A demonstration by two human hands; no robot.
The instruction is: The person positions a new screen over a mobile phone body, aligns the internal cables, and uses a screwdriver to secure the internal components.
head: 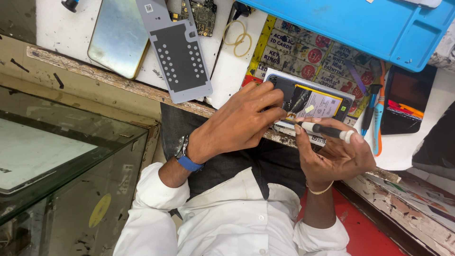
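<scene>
An opened phone (310, 100) with its back off lies at the bench's near edge, its black battery and yellow label exposed. My left hand (244, 121), a watch with a blue strap on its wrist, rests its fingertips on the phone's lower left corner. My right hand (336, 154) holds a small black screwdriver with a white cap (328, 131) lying across the phone's near edge, tip pointing left toward my left fingers.
A grey perforated metal plate (179, 54), a silvery back cover (118, 37), a circuit board (204, 14) and rubber bands (237, 38) lie on the bench. A blue mat (369, 26), a dark phone (405, 99) and orange and blue hand tools (377, 116) are right. A glass counter (61, 156) stands left.
</scene>
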